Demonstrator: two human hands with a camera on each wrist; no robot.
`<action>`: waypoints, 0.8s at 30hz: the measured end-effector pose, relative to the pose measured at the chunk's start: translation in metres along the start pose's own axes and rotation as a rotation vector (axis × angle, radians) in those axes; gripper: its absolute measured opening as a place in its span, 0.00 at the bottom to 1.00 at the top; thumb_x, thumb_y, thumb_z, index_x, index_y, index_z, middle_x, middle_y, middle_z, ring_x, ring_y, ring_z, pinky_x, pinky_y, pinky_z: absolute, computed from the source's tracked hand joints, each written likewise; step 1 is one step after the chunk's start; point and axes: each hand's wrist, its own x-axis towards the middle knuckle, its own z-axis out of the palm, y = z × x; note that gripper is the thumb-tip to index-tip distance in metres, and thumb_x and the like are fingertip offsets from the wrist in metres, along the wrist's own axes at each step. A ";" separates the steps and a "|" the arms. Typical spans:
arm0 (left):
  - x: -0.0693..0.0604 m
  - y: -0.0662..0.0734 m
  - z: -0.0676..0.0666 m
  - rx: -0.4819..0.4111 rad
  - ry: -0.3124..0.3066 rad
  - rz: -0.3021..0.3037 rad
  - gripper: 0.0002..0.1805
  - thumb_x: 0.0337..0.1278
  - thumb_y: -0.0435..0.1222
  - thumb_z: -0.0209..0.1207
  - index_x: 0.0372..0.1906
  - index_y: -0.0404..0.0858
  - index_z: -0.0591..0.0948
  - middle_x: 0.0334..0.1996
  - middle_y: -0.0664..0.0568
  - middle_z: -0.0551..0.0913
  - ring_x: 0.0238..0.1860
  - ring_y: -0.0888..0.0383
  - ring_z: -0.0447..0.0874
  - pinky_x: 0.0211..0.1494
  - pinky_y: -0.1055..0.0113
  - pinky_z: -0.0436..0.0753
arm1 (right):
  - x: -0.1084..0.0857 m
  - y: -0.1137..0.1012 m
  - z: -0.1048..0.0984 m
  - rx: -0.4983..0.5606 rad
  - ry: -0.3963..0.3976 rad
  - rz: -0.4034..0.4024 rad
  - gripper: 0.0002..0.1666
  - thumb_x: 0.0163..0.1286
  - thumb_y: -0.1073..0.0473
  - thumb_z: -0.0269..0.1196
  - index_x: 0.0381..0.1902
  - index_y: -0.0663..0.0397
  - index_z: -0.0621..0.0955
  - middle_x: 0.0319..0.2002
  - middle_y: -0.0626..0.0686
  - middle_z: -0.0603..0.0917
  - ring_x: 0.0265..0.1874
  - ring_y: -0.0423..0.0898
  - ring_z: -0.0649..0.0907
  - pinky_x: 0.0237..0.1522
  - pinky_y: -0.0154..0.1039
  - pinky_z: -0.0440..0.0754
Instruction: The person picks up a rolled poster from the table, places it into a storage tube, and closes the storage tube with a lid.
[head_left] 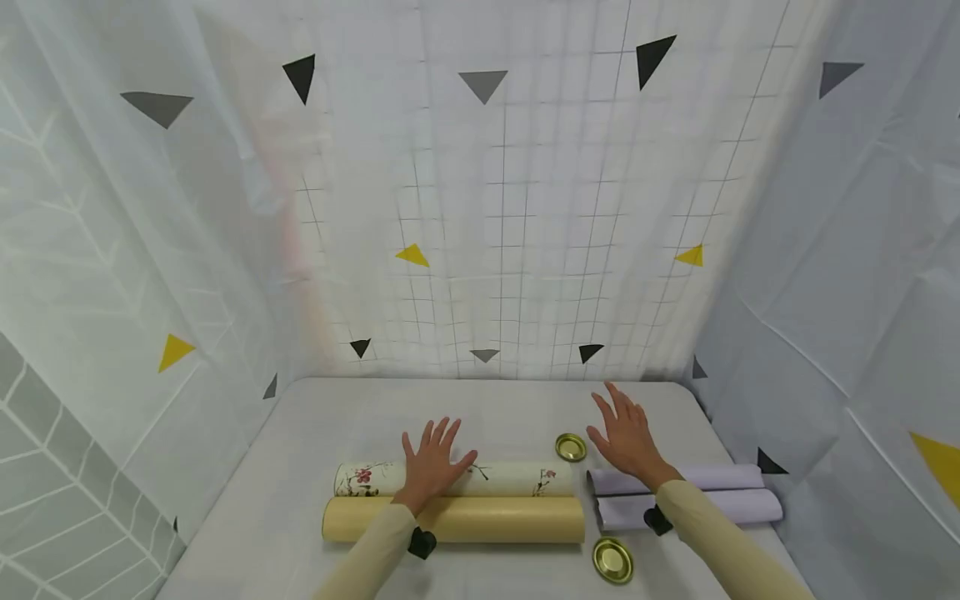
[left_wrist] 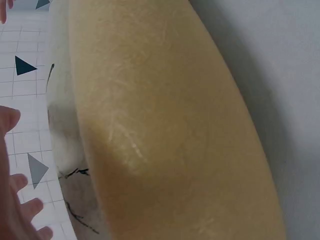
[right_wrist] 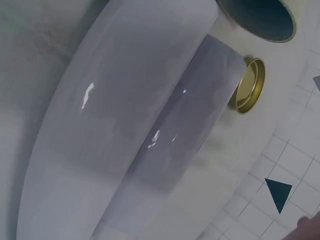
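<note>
Two rolls lie side by side at the left: a white one with a floral print (head_left: 367, 478) behind and a plain tan one (head_left: 517, 520) in front. My left hand (head_left: 433, 471) is over the floral roll, fingers spread; whether it touches is unclear. At the right lie two lavender rolls, one behind (head_left: 723, 477) and one in front (head_left: 738, 506). Beyond their left part my right hand (head_left: 628, 439) reaches, fingers apart, holding nothing. A shallow gold lid (head_left: 571, 447) is left of that hand. Only fingertips (right_wrist: 305, 227) of it show in the right wrist view.
A second gold lid (head_left: 612, 560) lies nearer, between the tan and the front lavender roll. The white table (head_left: 450, 404) has rounded far corners. Pale sheeting (head_left: 555, 292) with grid lines and triangles hangs behind it, and more sheeting stands along both sides.
</note>
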 end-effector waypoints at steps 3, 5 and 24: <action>-0.005 0.002 0.002 0.016 -0.043 0.003 0.39 0.69 0.58 0.56 0.76 0.41 0.68 0.77 0.39 0.68 0.79 0.32 0.59 0.75 0.21 0.44 | -0.005 0.008 0.005 -0.013 -0.049 -0.048 0.36 0.77 0.47 0.58 0.74 0.61 0.68 0.78 0.68 0.58 0.71 0.73 0.64 0.65 0.79 0.58; -0.007 0.002 0.003 0.032 -0.076 0.001 0.39 0.70 0.59 0.55 0.76 0.41 0.68 0.76 0.38 0.68 0.78 0.31 0.60 0.75 0.21 0.44 | -0.009 0.013 0.009 -0.008 -0.088 -0.072 0.35 0.78 0.46 0.56 0.74 0.60 0.67 0.78 0.68 0.59 0.71 0.72 0.65 0.65 0.79 0.59; 0.001 -0.019 0.025 0.189 -0.191 -0.001 0.40 0.64 0.71 0.49 0.73 0.53 0.74 0.71 0.50 0.76 0.78 0.41 0.65 0.73 0.17 0.43 | -0.030 0.024 0.012 0.194 -0.525 -0.114 0.47 0.71 0.40 0.65 0.75 0.64 0.64 0.74 0.72 0.63 0.70 0.78 0.65 0.63 0.79 0.63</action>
